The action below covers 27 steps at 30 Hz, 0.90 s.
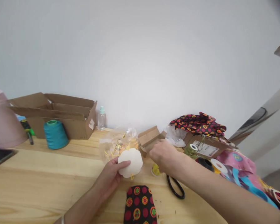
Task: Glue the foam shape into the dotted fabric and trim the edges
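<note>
Pinched in my left hand (115, 171) is a flat white piece with a scalloped edge (132, 163), the thumb lying across its face. A small yellow cord loop (132, 177) hangs from its lower edge. My right hand (162, 155) is closed, its fingers curled down at the front of a small open cardboard box (151, 138); its fingertips and anything in them are hidden. Just below that hand sits a small yellow-and-white roll (155, 170). A black scissors-like handle (176, 187) lies under the right forearm. Black fabric with coloured circles (140, 205) rests in front of me.
Behind my left hand is a clear bag of yellow cords (119, 144). A teal thread cone (55, 135), a long cardboard box (60, 116), a spray bottle (101, 119) and a phone (1, 157) are leftward. Patterned cloth (198, 123), spools (219, 165) and ribbons crowd the right.
</note>
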Each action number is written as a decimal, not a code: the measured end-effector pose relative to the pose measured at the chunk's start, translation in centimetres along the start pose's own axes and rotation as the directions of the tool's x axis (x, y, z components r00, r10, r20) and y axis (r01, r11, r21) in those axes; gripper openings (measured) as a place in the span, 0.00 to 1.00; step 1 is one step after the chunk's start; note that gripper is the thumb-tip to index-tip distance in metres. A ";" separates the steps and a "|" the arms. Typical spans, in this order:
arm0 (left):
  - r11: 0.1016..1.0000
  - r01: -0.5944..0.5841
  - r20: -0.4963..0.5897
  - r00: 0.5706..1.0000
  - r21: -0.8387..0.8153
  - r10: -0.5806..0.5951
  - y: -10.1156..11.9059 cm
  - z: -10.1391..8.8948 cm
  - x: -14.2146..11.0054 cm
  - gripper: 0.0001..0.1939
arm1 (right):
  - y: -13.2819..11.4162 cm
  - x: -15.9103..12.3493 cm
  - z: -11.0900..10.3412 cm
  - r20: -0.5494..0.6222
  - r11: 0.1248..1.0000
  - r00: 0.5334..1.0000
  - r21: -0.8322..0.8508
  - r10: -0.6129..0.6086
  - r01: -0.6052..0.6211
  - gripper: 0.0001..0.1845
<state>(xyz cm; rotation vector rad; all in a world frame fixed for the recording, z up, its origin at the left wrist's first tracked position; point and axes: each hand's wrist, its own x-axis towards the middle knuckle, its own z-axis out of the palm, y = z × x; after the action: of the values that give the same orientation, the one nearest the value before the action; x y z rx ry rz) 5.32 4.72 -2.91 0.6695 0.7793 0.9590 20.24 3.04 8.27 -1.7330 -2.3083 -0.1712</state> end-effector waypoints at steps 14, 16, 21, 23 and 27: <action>0.999 -0.031 0.304 0.953 0.037 0.018 1.4 3.8 -4.7 0.20 | 1.0 -11.2 6.3 0.155 -0.231 0.988 0.962 0.018 -0.147 0.33; 0.998 -0.036 0.284 0.959 0.043 0.023 0.8 4.1 -5.6 0.24 | 0.6 -11.2 6.3 0.158 -0.389 0.984 0.904 -0.086 -0.179 0.36; 0.998 -0.050 0.259 0.965 0.032 0.040 -1.3 3.5 -6.9 0.28 | 0.3 -11.8 5.5 0.122 -0.460 0.972 0.864 -0.201 -0.203 0.31; 1.000 -0.022 0.290 0.957 -0.003 0.022 -2.0 3.1 -7.1 0.30 | 0.3 -12.2 5.3 0.111 -0.460 0.965 0.862 -0.239 -0.213 0.29; 0.998 -0.004 0.316 0.948 -0.059 0.023 -2.9 2.5 -7.6 0.32 | -0.2 -12.7 5.5 0.083 -0.466 0.967 0.864 -0.241 -0.190 0.27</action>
<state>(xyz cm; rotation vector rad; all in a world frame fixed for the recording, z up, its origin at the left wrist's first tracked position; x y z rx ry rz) 6.00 -3.70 -1.74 0.7568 0.4613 0.8558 22.69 -7.45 -0.36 -0.4377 -1.1720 1.7641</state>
